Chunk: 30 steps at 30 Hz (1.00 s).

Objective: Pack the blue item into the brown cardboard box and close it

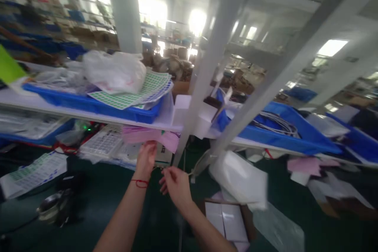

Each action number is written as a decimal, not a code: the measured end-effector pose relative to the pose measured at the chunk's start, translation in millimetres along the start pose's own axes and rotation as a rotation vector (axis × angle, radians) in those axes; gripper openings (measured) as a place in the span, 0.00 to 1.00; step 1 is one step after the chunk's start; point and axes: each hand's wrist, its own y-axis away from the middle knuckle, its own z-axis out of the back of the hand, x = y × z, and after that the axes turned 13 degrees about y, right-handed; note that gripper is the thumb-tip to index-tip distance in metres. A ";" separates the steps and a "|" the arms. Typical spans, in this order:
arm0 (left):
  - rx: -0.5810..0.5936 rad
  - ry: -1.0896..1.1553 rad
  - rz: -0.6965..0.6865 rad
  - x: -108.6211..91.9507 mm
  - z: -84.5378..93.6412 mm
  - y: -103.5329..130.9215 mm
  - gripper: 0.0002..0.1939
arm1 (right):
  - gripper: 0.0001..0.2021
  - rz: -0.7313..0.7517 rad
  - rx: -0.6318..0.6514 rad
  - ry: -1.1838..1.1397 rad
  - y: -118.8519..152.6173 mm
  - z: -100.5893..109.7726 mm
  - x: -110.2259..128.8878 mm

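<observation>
— Which step is in hand?
— A pink sheet [147, 136] under the shelf [88, 115] is reached by the left hand [146, 159], its grip not discernible; something thin seems pinched by the right hand [174, 183].
— What is called for next?
— Probably a firm grip before the sheet is drawn out.

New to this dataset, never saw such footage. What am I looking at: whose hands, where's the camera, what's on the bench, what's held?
There is no machine here. One camera sits on a person's head and looks forward and down, so both bare arms are that person's own. The left hand, with a red string at the wrist, reaches up to pink paper under a white shelf. The right hand pinches something thin; blur hides what. On the shelf stand blue trays with sticker sheets and a plastic bag. A white bag hangs nearby over the green bench.
</observation>
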 end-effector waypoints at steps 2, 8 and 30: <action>-0.035 -0.095 0.006 15.3 21.3 6.1 0.10 | 0.21 -0.034 0.036 0.153 53.5 23.9 -49.9; -0.007 -0.556 0.210 92.6 103.8 75.0 0.13 | 0.27 -0.408 -0.409 0.347 207.3 127.7 -190.4; -0.358 -1.418 -0.176 298.6 141.7 259.5 0.13 | 0.33 -0.157 0.224 0.641 204.5 338.2 -407.9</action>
